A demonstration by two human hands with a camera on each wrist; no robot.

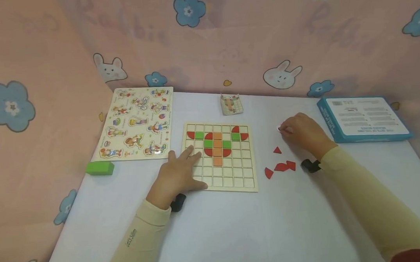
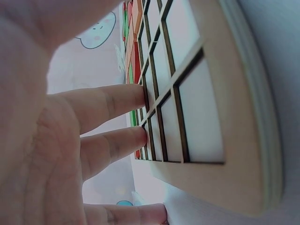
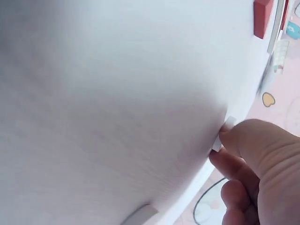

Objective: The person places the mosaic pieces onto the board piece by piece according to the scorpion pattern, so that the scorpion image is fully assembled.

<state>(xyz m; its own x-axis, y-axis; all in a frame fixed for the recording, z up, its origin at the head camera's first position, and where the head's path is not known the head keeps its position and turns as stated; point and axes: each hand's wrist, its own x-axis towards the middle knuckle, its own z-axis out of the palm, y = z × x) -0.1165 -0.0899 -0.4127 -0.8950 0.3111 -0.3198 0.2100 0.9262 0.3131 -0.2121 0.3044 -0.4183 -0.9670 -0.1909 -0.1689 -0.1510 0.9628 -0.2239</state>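
My left hand [image 1: 174,174] rests on the left side of a wooden grid board [image 1: 233,181], its fingers spread and thumb at the near edge. In the left wrist view two fingertips touch the board's grid strips [image 2: 171,84]. Red, green and orange pieces fill some cells, among them an orange square [image 1: 218,162] and a green square [image 1: 235,136]. To the right of the board, my right hand [image 1: 303,132] pinches a small white piece [image 3: 228,124] between thumb and finger, low over the white table. Its full outline is hidden by the fingertips.
Loose red pieces, including a red triangle [image 1: 277,150] and a red quarter-circle [image 1: 269,173], lie right of the board. Behind it stands a small creased picture card [image 1: 231,105]. A picture puzzle board [image 1: 142,122], a green block [image 1: 100,168] and a blue-edged box [image 1: 368,118] flank the area.
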